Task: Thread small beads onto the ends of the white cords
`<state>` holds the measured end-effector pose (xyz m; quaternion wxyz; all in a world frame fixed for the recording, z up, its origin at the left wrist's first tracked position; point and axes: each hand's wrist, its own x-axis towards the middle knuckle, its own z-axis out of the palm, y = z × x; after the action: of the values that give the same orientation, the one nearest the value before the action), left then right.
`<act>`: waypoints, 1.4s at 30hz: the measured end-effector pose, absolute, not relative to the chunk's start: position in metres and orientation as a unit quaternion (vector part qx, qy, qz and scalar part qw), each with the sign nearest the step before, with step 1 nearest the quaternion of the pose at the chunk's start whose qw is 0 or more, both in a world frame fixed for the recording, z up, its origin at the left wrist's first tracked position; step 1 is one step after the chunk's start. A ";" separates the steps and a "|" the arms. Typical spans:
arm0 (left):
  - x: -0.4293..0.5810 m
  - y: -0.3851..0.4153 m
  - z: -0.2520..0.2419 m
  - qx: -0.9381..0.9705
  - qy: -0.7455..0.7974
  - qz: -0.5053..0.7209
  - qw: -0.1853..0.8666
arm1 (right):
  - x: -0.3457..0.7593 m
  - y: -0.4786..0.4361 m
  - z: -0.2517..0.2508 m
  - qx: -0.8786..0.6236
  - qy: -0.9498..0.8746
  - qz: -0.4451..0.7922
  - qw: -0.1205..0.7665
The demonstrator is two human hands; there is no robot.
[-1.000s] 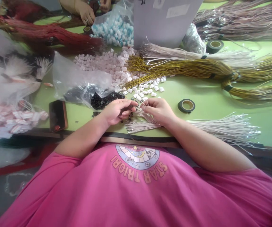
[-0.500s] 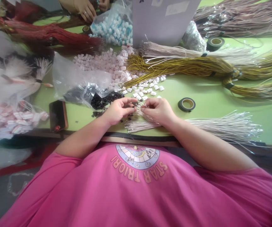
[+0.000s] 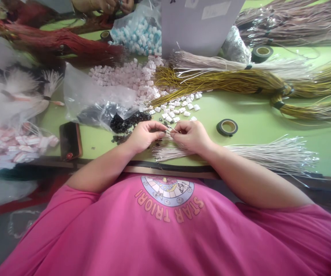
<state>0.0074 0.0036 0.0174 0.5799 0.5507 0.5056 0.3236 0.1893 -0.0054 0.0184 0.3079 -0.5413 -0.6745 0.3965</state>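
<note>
My left hand [image 3: 144,136] and my right hand [image 3: 191,134] meet near the front edge of the green table [image 3: 248,115]. Both are pinched, fingertips almost touching. The right one pinches the ends of thin pale cords from a bundle [image 3: 269,153] that runs off to the right under my wrist. What the left fingertips hold is too small to name; small dark beads [image 3: 125,122] lie just behind that hand. Loose white square beads [image 3: 179,107] are scattered right beyond my fingers.
A tape roll [image 3: 226,127] lies right of my hands, another [image 3: 261,53] further back. Gold cord bundles [image 3: 240,82], pink beads [image 3: 131,76], a bag of blue beads [image 3: 142,34], red cords [image 3: 68,44] and a phone [image 3: 70,140] surround them. Another person's hands [image 3: 108,5] work at the far edge.
My two hands have drawn closer together, the left fingertips moving right toward the cord ends. The other person's hands have pulled back toward the far edge.
</note>
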 end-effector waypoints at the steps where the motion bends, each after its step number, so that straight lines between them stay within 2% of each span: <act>1: 0.007 0.003 0.017 0.557 0.507 0.324 0.573 | 0.189 -0.006 0.018 -0.541 -0.676 0.396 0.308; 11: 0.007 0.002 0.014 0.608 0.522 0.320 0.505 | 0.190 -0.004 0.015 -0.534 -0.678 0.396 0.314; 21: 0.009 0.003 0.015 0.580 0.522 0.317 0.540 | 0.189 -0.005 0.012 -0.526 -0.708 0.340 0.327; 27: 0.013 0.000 0.012 0.614 0.514 0.305 0.516 | 0.186 -0.006 0.009 -0.521 -0.720 0.339 0.308; 33: 0.006 0.004 0.015 0.699 0.505 0.292 0.413 | 0.189 -0.002 0.013 -0.533 -0.695 0.360 0.321; 36: 0.000 0.006 0.018 0.715 0.514 0.290 0.375 | 0.193 0.001 0.017 -0.551 -0.645 0.416 0.327; 38: -0.004 0.008 0.021 0.676 0.516 0.304 0.430 | 0.195 0.001 0.019 -0.552 -0.606 0.475 0.320; 42: -0.009 0.008 0.031 0.490 0.435 0.334 0.678 | 0.196 0.000 0.024 -0.532 -0.571 0.539 0.318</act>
<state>-0.0086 0.0084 0.0310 0.6779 0.4898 0.4351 0.3335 0.1958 0.0003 0.0240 0.3178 -0.5317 -0.5706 0.5392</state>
